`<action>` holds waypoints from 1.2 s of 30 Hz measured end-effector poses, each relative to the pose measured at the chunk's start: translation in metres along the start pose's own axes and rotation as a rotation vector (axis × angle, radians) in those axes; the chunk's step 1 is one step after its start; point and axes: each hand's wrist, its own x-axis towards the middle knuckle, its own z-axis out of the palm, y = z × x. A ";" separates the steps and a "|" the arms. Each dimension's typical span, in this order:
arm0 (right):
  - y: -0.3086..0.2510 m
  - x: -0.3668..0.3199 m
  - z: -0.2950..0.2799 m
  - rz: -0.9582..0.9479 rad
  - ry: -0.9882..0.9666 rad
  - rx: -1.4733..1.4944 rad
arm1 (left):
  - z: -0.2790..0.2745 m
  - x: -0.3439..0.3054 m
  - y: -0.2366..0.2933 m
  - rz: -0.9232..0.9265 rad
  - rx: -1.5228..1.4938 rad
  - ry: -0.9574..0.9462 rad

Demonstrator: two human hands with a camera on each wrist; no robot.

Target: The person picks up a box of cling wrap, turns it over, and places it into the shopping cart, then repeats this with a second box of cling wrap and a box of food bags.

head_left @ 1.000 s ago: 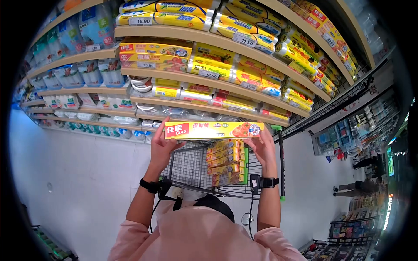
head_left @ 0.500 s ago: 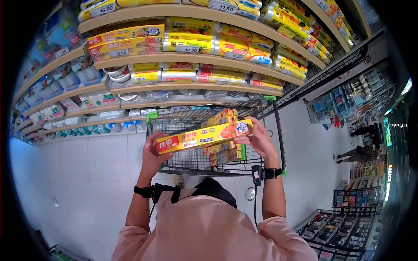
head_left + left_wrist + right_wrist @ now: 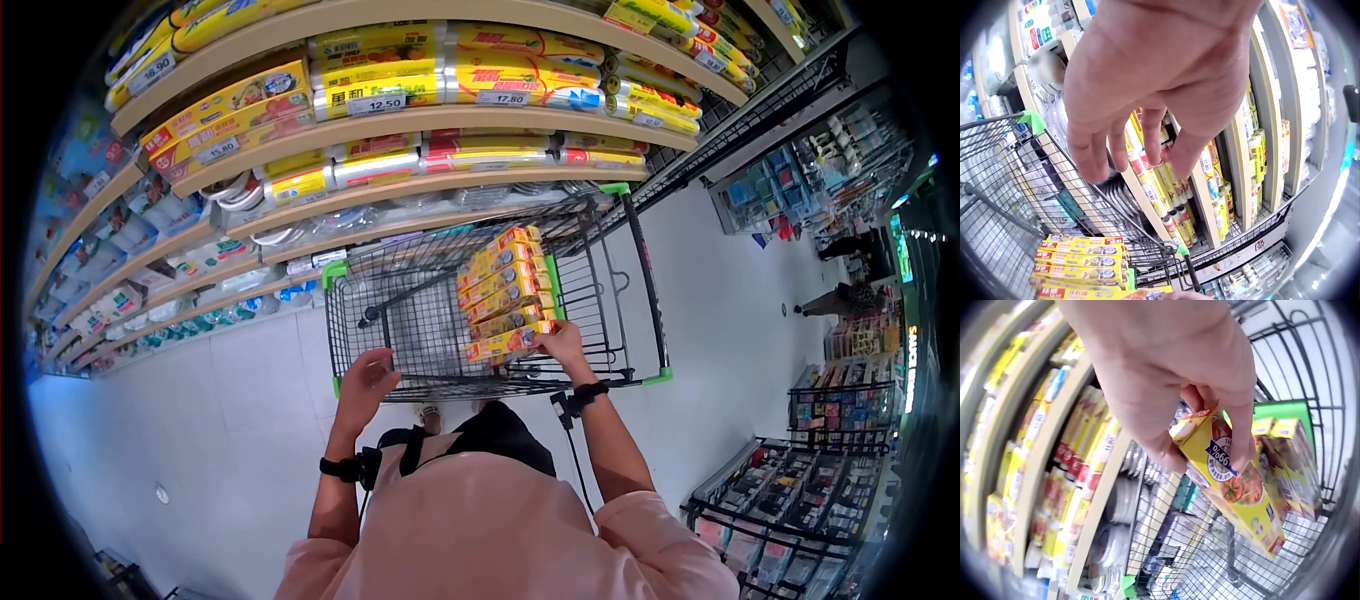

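Note:
My right hand (image 3: 563,343) grips one end of a yellow cling wrap box (image 3: 1235,478), thumb on one side and fingers on the other. In the head view that box lies at the near end of a row of similar cling wrap boxes (image 3: 500,278) inside the shopping cart (image 3: 405,376). My left hand (image 3: 367,385) hovers over the cart's near left rim, holding nothing. Its fingers are loosely bent, as the left wrist view shows of the left hand (image 3: 1160,94). Several stacked boxes (image 3: 1079,259) appear below it there.
Shelves (image 3: 420,133) of yellow wrap rolls and boxes run along the far side, above the cart. Green corner pieces (image 3: 335,270) mark the cart's frame. Display racks (image 3: 800,500) stand at the right, and people (image 3: 840,300) are farther off. Pale floor (image 3: 220,430) spreads to the left.
The cling wrap box went from both hands, held up in front, down into the cart beside the others. My left hand let go of it; my right hand still grips its end.

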 end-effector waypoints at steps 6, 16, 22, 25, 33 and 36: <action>0.067 0.044 0.011 0.143 0.174 -0.142 | 0.006 -0.004 0.015 -0.032 -0.004 0.027; 0.081 0.065 0.043 0.308 0.214 -0.234 | 0.013 0.008 0.030 -0.079 -0.004 0.013; 0.070 0.077 0.067 0.242 0.294 -0.322 | 0.027 0.015 0.039 -0.101 -0.080 0.018; 0.074 0.082 0.071 0.180 0.312 -0.333 | 0.028 0.017 0.040 -0.110 -0.079 0.011; 0.061 0.066 0.077 0.078 0.476 -0.352 | 0.016 0.021 0.029 -0.088 -0.105 0.011; 0.049 0.054 0.073 0.105 0.430 -0.385 | 0.011 0.023 0.030 -0.060 -0.107 0.016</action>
